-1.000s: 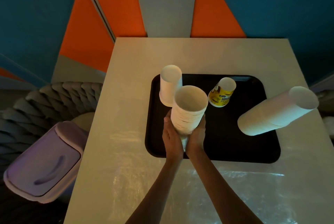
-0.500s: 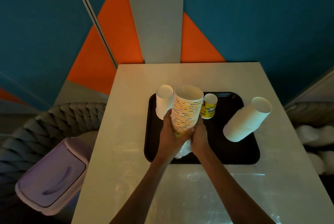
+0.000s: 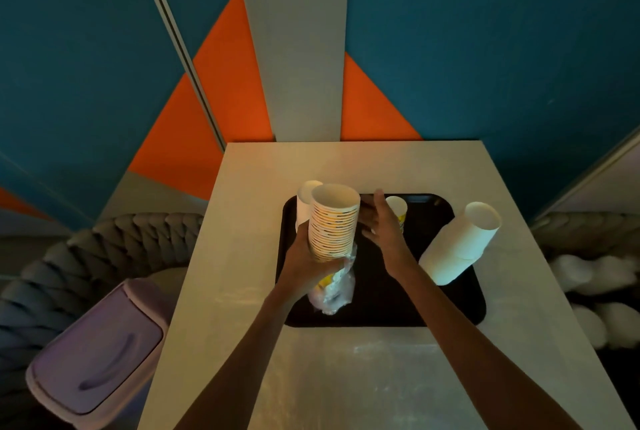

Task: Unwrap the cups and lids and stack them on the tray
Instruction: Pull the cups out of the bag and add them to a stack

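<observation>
Head view, yellow-striped nested cup stack, clear wrapper bunched at base

Cup stack in left hand: matt paper, ribbed by rolled rims. Wrap below that hand: thin clear plastic, crinkled, glossy. Tray under both hands: black, matt, looks plastic. White cup stack right of right hand: smooth matt paper. Bench: smooth, faint sheen. Bin far left: smooth plastic.
</observation>
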Action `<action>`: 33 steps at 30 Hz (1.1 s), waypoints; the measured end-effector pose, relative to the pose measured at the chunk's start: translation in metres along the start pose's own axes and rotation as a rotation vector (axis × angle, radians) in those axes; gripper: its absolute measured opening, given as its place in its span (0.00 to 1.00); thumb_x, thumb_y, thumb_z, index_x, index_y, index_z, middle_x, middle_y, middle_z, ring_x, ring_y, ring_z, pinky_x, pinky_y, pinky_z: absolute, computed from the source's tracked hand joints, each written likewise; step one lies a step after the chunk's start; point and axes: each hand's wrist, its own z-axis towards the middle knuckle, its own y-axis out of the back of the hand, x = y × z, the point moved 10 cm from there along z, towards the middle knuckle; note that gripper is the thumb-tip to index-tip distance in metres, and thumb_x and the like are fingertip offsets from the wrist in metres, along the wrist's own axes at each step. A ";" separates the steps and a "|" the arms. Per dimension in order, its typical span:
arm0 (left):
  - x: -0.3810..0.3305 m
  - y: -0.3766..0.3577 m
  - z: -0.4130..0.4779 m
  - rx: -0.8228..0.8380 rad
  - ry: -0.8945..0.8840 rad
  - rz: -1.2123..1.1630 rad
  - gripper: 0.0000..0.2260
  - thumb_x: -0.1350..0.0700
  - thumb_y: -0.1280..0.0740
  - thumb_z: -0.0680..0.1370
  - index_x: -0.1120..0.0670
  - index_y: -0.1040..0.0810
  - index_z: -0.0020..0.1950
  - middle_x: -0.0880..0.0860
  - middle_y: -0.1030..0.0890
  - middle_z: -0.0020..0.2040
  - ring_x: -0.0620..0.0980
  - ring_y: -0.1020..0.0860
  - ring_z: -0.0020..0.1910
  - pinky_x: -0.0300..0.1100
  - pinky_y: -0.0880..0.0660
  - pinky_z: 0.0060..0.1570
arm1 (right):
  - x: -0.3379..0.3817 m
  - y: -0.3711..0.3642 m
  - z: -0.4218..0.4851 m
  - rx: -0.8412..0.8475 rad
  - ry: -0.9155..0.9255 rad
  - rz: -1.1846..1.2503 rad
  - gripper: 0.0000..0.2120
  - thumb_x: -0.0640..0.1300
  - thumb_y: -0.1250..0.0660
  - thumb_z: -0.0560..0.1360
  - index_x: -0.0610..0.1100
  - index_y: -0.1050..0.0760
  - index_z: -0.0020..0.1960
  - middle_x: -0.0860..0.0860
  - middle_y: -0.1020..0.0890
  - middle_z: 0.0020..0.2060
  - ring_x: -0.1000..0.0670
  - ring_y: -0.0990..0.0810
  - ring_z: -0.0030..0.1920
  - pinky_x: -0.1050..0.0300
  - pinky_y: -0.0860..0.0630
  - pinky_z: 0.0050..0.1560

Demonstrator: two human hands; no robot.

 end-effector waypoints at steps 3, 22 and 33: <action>0.006 0.002 0.006 0.021 0.034 0.006 0.40 0.58 0.21 0.65 0.52 0.38 0.70 0.46 0.26 0.61 0.45 0.27 0.61 0.33 0.28 0.52 | 0.040 -0.011 0.008 0.125 0.155 -0.278 0.21 0.54 0.37 0.76 0.48 0.32 0.66 0.50 0.26 0.60 0.51 0.26 0.59 0.58 0.28 0.55; 0.031 -0.011 0.028 0.146 0.080 0.021 0.42 0.51 0.20 0.61 0.48 0.38 0.70 0.46 0.26 0.63 0.46 0.28 0.65 0.49 0.26 0.62 | 0.078 -0.057 0.032 0.401 0.135 -1.155 0.29 0.58 0.25 0.66 0.39 0.23 0.58 0.47 0.20 0.52 0.47 0.22 0.51 0.57 0.26 0.43; 0.026 -0.006 0.026 0.142 0.056 0.052 0.39 0.57 0.21 0.65 0.50 0.39 0.70 0.43 0.27 0.60 0.42 0.29 0.61 0.30 0.30 0.52 | 0.110 -0.039 0.031 0.306 0.158 -1.043 0.31 0.56 0.28 0.70 0.46 0.32 0.68 0.49 0.28 0.57 0.50 0.29 0.54 0.58 0.30 0.46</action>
